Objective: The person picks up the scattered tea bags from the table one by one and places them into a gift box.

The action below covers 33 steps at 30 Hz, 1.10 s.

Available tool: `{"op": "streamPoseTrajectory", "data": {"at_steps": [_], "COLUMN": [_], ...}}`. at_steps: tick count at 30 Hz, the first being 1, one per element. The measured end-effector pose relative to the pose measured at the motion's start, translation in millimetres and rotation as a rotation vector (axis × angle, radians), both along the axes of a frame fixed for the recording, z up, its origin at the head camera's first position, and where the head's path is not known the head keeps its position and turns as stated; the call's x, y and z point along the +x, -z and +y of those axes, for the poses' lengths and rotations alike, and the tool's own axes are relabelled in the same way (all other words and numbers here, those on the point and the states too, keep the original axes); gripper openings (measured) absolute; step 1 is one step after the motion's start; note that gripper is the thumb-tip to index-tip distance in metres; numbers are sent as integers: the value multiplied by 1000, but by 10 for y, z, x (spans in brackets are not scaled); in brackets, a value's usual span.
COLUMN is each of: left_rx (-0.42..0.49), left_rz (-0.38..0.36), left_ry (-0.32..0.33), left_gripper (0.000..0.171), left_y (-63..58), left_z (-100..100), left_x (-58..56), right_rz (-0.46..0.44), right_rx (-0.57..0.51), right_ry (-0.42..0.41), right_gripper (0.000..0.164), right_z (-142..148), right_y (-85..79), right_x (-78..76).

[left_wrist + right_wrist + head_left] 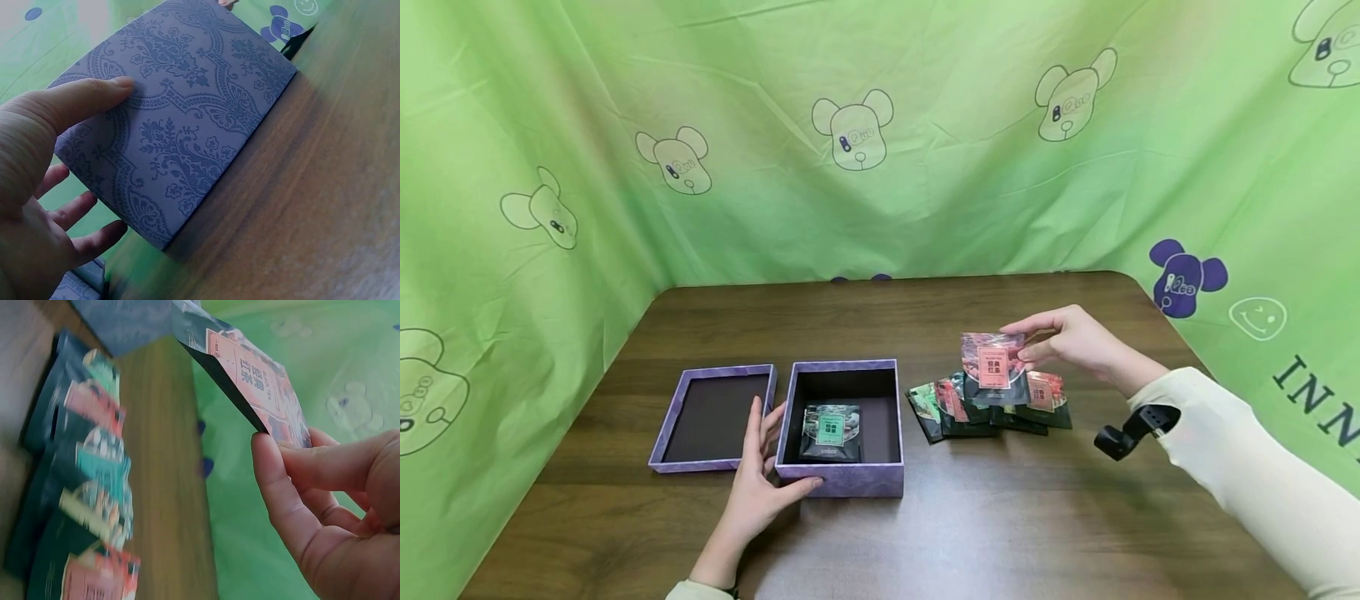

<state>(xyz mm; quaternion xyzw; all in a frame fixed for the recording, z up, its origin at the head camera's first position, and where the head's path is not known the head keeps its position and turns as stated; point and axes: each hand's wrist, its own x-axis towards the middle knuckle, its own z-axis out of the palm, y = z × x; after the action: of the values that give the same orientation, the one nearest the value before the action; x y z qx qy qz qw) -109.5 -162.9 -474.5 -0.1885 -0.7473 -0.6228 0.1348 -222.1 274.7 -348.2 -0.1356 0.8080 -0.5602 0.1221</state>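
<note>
An open purple patterned box (865,481) stands on the table with one dark tea sachet (831,433), green-labelled, lying inside at the left. My left hand (760,487) rests at the box's front left corner, thumb straight along the front wall and fingers spread by its left side. The left wrist view shows that thumb flat on the embossed purple wall (181,119). Between thumb and fingertips, my right hand (1067,343) pinches a red-labelled tea sachet (994,367) by its upper right edge. Below it lies a fanned pile of tea sachets (94,462) with red, green and teal labels.
The purple lid (711,421) lies inside-up to the left of the box. All of it sits on a brown wooden table (1037,517). A green printed cloth (760,217) hangs behind the table and along both sides.
</note>
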Motion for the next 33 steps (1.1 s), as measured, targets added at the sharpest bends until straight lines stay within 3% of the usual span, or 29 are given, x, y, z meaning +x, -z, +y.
{"op": "streamPoseTrajectory", "data": {"at_steps": [15,22,30,33], "left_rx": [5,8,15,12], "left_rz": [18,38,51,43], "left_ry": [-3,8,16,15], "left_gripper": [131,131,132,132], "left_y": [4,9,17,17], "left_z": [12,9,2,8], "left_x": [-1,13,13,18], "right_rz": [-73,-111,-35,-66], "right_rx": [-33,-141,-135,-152], "right_ry": [-68,-106,-140,-147], "right_gripper": [51,52,49,48], "right_z": [-537,-813,-1127,-1231], "right_y": [-107,-126,-118,-100], "right_x": [-5,-18,-23,-8]}}
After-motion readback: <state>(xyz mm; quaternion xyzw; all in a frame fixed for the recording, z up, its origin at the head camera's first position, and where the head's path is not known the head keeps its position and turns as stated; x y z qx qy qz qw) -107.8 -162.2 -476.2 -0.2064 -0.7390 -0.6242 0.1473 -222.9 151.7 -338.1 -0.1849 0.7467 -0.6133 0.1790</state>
